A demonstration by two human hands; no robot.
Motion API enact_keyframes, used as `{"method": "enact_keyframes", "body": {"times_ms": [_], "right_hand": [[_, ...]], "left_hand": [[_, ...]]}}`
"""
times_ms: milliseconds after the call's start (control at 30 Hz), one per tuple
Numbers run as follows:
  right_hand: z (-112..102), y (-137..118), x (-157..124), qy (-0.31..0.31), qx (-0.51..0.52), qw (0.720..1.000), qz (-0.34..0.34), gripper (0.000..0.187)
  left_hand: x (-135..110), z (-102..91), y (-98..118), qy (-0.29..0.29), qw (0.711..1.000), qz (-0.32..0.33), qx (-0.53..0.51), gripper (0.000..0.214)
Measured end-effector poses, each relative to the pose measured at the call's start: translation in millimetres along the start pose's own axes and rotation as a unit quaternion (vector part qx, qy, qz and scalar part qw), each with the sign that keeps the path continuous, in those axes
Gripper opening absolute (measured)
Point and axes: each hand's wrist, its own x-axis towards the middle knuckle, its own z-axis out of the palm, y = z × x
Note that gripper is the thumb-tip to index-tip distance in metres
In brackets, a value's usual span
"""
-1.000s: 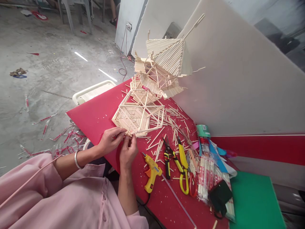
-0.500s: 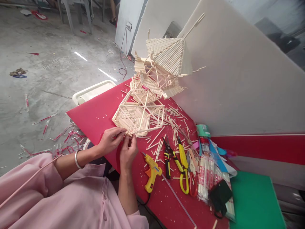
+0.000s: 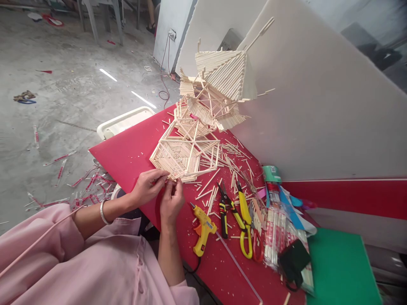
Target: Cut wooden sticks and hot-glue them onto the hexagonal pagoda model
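In the head view, the stick frame (image 3: 186,152) is seen lying flat on the red table (image 3: 127,152). Its near corner is pinched by the closed fingertips of the left hand (image 3: 148,186) and right hand (image 3: 171,199). The frame is judged light and stiff but brittle at its joints, and best gripped by the outer rim.

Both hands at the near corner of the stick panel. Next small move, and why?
Likely press the pinched piece onto the stick panel's near corner and hold. The left hand and right hand pinch together right at that corner; the piece is too small to identify. The glue gun lies untouched on the table nearby.
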Motion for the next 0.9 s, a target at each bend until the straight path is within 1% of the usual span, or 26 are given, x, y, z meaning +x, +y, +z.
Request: {"method": "enact_keyframes", "body": {"times_ms": [267, 600, 900], "right_hand": [[-0.1, 1.8, 0.0, -0.003, -0.004, 1.0, -0.002, 0.052], [-0.2, 0.4, 0.4, -0.009, -0.002, 1.0, 0.01, 0.056], [-1.2, 0.8, -0.2, -0.013, 0.005, 1.0, 0.009, 0.052]], "left_hand": [[0.1, -1.2, 0.7, -0.011, 1.0, -0.011, -0.002, 0.017], [0.4, -0.6, 0.9, -0.006, 1.0, -0.008, -0.006, 0.016], [0.1, -0.3, 0.9, 0.0, 1.0, 0.001, -0.004, 0.016]]}}
